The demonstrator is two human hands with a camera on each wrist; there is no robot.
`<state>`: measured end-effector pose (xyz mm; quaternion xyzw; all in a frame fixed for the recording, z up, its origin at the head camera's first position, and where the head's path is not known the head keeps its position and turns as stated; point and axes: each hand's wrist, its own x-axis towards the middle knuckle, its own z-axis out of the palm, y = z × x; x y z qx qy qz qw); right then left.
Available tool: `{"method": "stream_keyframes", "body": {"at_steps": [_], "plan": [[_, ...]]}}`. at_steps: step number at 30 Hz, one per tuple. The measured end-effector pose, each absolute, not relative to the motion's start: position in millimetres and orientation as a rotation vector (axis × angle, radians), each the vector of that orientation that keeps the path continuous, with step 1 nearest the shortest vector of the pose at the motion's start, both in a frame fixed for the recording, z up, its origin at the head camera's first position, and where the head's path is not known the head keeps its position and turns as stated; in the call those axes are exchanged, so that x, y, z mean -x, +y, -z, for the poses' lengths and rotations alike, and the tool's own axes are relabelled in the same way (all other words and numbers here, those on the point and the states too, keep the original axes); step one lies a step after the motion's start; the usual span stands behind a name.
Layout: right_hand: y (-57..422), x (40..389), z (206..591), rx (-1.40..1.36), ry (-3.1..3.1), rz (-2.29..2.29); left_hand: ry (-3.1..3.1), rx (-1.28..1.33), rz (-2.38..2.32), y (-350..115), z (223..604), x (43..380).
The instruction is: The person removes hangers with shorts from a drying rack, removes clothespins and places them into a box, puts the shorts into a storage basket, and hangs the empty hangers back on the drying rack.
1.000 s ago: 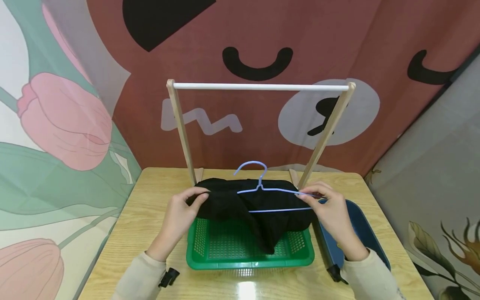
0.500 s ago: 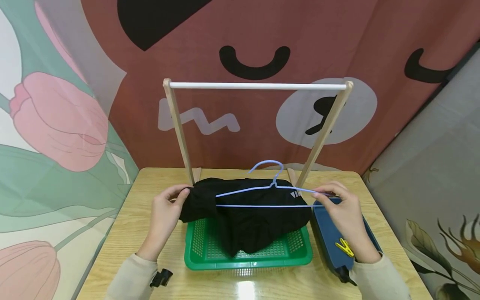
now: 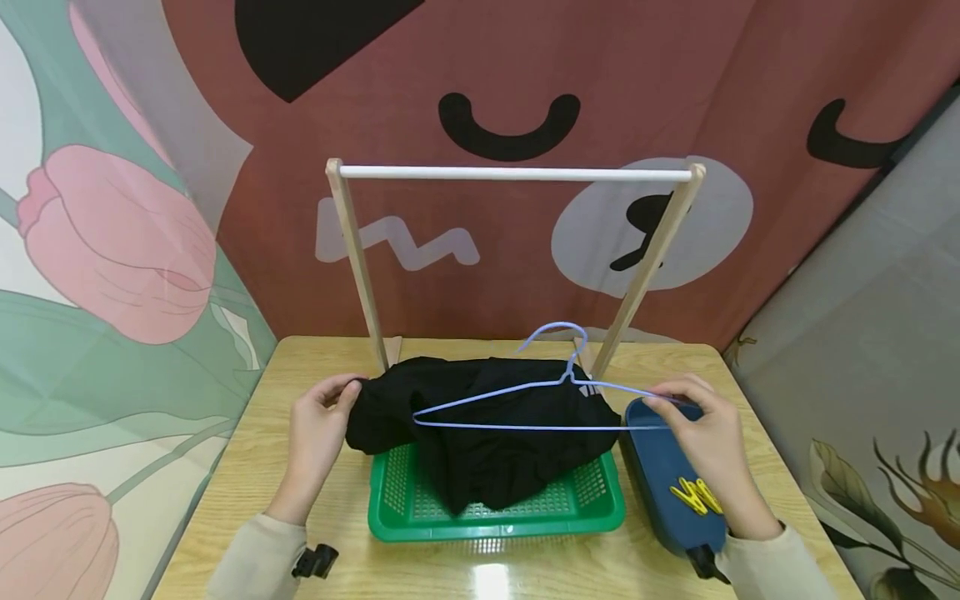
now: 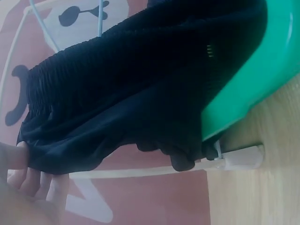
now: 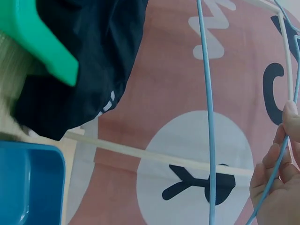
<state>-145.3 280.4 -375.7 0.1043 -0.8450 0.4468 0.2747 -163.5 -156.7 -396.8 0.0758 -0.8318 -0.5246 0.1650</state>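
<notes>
Black shorts point(image 3: 480, 467) with a gathered elastic waistband hang bunched over a green basket point(image 3: 502, 529). My left hand point(image 3: 318, 429) pinches the left end of the waistband between thumb and fingers. In the left wrist view that same hand point(image 4: 35, 183) grips the cloth at its lower corner. A thin light-blue clothes hanger point(image 3: 517, 428) lies across the front of the shorts, hook up and tilted to the right. Its left tip overlaps the cloth in the head view. The right shoulder of the hanger is pinched by my right hand point(image 3: 708, 442), beyond the shorts' white logo point(image 3: 590, 388).
Behind the basket stands a wooden rack with a white crossbar point(image 3: 517, 173). To the right sits a blue tray point(image 3: 675, 533) holding yellow clothespins point(image 3: 696, 496), partly under my right forearm. A printed curtain point(image 3: 465, 275) hangs behind the wooden table point(image 3: 420, 575).
My left hand has drawn the waistband to the left while my right hand has moved right with the hanger. More of the hanger now shows, and the yellow clothespins have come into sight.
</notes>
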Motion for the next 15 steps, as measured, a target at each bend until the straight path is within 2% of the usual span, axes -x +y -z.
{"method": "stream_keyframes", "body": {"at_steps": [9, 15], "plan": [[293.7, 139.5, 380.3, -0.202, -2.301, -1.191, -2.421, -0.243, 1.562, -160.7, 410.8, 162.6], [280.3, 130.2, 363.5, -0.175, -2.279, -1.180, -2.593, -0.226, 1.667, -156.0, 425.3, 159.4]]}}
